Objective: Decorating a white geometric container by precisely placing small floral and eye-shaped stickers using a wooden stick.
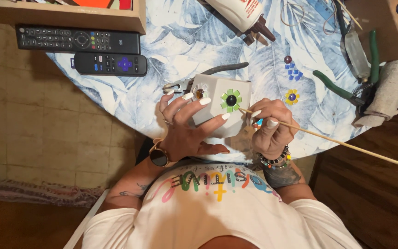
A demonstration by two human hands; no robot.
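- Bench: round top with a blue-and-white leaf-print cover. It carries everything below; the person sits at its near edge.
- Remotes: a long black remote and a shorter black remote lie side by side at the far left, well apart from both hands.
- White box: held up just above the near edge of the bench, between the two hands, one corner turned toward the camera. A green tile flower with a dark bead centre sits on the face toward the right hand.
- Left hand: fingers spread wide and wrapped over the left face and front of the white box, thumb underneath (a loose open cradle, not a fist).
- Right hand: fingers curled closed around a thin wooden stick, just beside the box's right face.
- Stick axis: it runs from lower right up to upper left, and its tip rests at the edge of the green tile flower. The right hand is the nearer hand to the flower.
- Pliers: green-handled, at the far right, untouched.
- Loose tiles: small blue pieces near a finished yellow flower, right of the box.
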